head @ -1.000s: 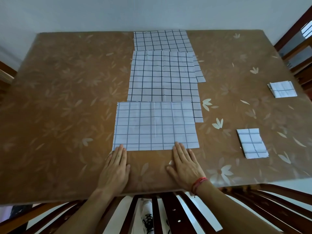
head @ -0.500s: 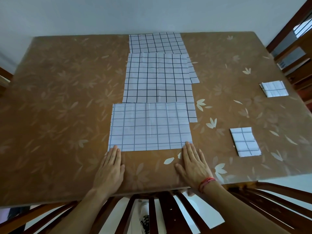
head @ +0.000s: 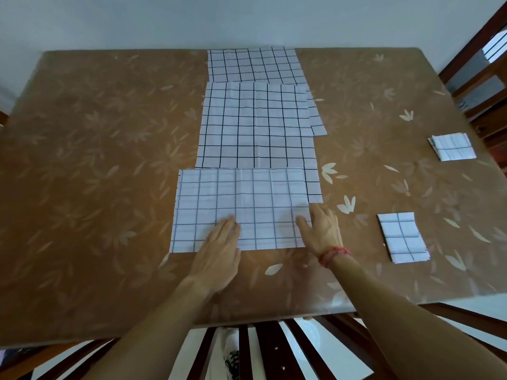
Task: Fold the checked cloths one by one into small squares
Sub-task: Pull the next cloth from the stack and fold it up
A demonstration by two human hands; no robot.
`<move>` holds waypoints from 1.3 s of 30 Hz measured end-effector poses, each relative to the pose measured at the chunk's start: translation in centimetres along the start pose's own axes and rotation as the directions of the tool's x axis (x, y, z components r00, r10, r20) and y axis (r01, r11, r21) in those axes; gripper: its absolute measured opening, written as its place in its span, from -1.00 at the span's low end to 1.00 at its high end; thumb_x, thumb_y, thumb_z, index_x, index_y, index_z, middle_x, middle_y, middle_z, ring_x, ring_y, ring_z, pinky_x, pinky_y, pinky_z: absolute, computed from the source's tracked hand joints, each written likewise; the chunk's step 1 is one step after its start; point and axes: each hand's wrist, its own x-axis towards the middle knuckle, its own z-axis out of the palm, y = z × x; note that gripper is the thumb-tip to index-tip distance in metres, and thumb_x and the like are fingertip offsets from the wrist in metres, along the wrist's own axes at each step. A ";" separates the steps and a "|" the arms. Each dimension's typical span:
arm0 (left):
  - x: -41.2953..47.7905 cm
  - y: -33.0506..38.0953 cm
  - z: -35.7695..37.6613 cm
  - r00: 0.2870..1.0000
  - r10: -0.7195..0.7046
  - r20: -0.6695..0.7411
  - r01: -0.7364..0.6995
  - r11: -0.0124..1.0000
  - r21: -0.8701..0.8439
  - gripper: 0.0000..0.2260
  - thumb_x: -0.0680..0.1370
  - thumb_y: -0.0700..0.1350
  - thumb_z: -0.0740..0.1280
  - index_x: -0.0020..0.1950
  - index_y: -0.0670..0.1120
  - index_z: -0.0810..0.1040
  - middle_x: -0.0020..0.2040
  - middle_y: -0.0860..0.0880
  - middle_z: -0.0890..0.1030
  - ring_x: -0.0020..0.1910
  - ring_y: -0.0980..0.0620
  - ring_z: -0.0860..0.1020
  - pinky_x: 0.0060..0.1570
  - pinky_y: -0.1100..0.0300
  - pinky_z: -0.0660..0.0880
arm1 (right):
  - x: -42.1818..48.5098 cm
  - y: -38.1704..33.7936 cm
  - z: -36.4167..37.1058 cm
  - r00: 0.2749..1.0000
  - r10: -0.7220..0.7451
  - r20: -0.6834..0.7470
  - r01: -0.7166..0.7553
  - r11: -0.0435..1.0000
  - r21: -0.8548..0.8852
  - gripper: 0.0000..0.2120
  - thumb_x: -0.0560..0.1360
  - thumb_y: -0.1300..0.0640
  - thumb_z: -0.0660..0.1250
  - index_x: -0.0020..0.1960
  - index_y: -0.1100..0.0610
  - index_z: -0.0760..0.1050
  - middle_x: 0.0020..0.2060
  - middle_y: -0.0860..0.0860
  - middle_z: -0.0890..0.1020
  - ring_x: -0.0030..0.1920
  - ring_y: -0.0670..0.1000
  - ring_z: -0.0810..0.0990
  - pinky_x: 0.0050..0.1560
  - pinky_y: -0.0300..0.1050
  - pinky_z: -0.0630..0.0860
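Note:
A half-folded checked cloth (head: 241, 198) lies as a wide rectangle near the table's front edge. My left hand (head: 219, 250) rests flat on its lower middle, fingers together. My right hand (head: 321, 229) lies on the cloth's right edge, fingers spread over the corner; whether it pinches the edge I cannot tell. Behind it an unfolded checked cloth (head: 255, 127) lies flat, and a further one (head: 252, 64) overlaps it at the back. Two folded small squares sit on the right: a near one (head: 402, 237) and a far one (head: 452, 146).
The brown table (head: 96, 160) carries a leaf pattern. A dark wooden chair back (head: 274, 349) stands at the front edge below my arms. Another chair (head: 482, 64) is at the back right. A pale wall rises behind the table.
Both hands moved forward from the bare table onto the near cloth: the left to its lower middle, the right to its right edge. The cloth has stayed in place.

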 end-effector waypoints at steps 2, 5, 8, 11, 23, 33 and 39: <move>0.9 0.7 0.4 0.999 0.029 0.021 -0.029 0.999 0.028 -0.51 0.68 -0.07 0.04 0.59 -0.14 0.01 0.60 -0.06 -0.08 0.57 0.02 -0.16 0.50 0.15 -0.23 | 1.0 -0.7 -0.3 0.996 0.088 0.023 -0.090 0.991 0.097 -0.73 0.48 0.04 0.26 -0.30 0.04 0.22 -0.23 0.04 0.39 -0.11 0.10 0.35 -0.16 -0.02 0.32; 1.3 1.0 1.1 0.998 0.013 0.060 -0.015 0.999 0.039 -0.50 0.68 -0.05 0.06 0.59 -0.11 0.00 0.60 -0.04 -0.11 0.56 0.02 -0.18 0.45 0.16 -0.25 | 2.1 -1.6 -0.7 0.981 0.175 0.085 -0.189 0.962 0.196 -0.77 0.50 0.03 0.25 0.05 0.15 0.50 -0.06 0.08 0.53 0.03 0.14 0.46 -0.04 -0.04 0.37; 1.4 0.7 1.5 0.997 -0.006 0.078 0.004 1.000 0.024 -0.50 0.68 -0.05 0.07 0.59 -0.08 0.00 0.60 -0.01 -0.12 0.56 0.03 -0.19 0.46 0.15 -0.24 | 2.8 -2.0 -0.6 0.966 0.247 0.081 -0.260 0.935 0.241 -0.47 0.52 0.01 0.24 0.42 0.23 0.33 -0.01 0.06 0.61 0.21 0.17 0.49 0.16 0.00 0.41; 1.4 0.6 1.6 0.998 0.004 0.062 -0.004 1.000 0.000 -0.50 0.67 -0.07 0.07 0.59 -0.07 0.02 0.60 0.00 -0.10 0.56 0.04 -0.18 0.47 0.16 -0.23 | 3.3 -2.5 -0.7 0.945 0.321 0.062 -0.324 0.901 0.289 -0.46 0.52 0.03 0.25 0.45 0.21 0.31 -0.04 0.06 0.61 0.23 0.16 0.49 0.17 -0.03 0.40; 1.3 0.5 1.9 0.999 -0.010 0.045 0.012 0.999 -0.053 -0.50 0.67 -0.07 0.09 0.59 -0.05 0.04 0.60 0.02 -0.09 0.56 0.07 -0.20 0.50 0.14 -0.20 | 4.3 -3.2 -1.1 0.870 0.430 0.242 -0.491 0.713 0.500 -0.63 0.35 -0.06 0.50 -0.36 0.16 0.41 -0.46 0.01 0.34 -0.46 0.01 0.30 -0.45 -0.17 0.30; 1.2 0.5 1.4 0.999 0.015 0.036 -0.013 0.999 -0.040 -0.49 0.67 -0.06 0.11 0.59 -0.06 0.03 0.60 0.01 -0.10 0.56 0.06 -0.19 0.42 0.20 -0.30 | 3.3 -2.4 -1.8 0.852 0.427 0.303 -0.518 0.605 0.604 -0.81 0.36 0.11 0.53 -0.23 0.18 0.56 -0.17 0.09 0.65 -0.14 0.11 0.64 -0.01 0.02 0.61; 1.1 1.0 1.4 0.999 0.038 -0.005 -0.039 0.998 -0.045 -0.42 0.62 -0.05 0.20 0.58 -0.14 0.06 0.60 -0.06 -0.03 0.57 0.02 -0.13 0.52 0.10 -0.17 | 1.5 -1.6 -1.6 0.889 0.430 0.158 -0.420 0.626 0.657 -0.80 0.39 0.16 0.49 -0.12 0.30 0.59 -0.28 0.04 0.64 -0.27 0.02 0.58 -0.38 -0.24 0.52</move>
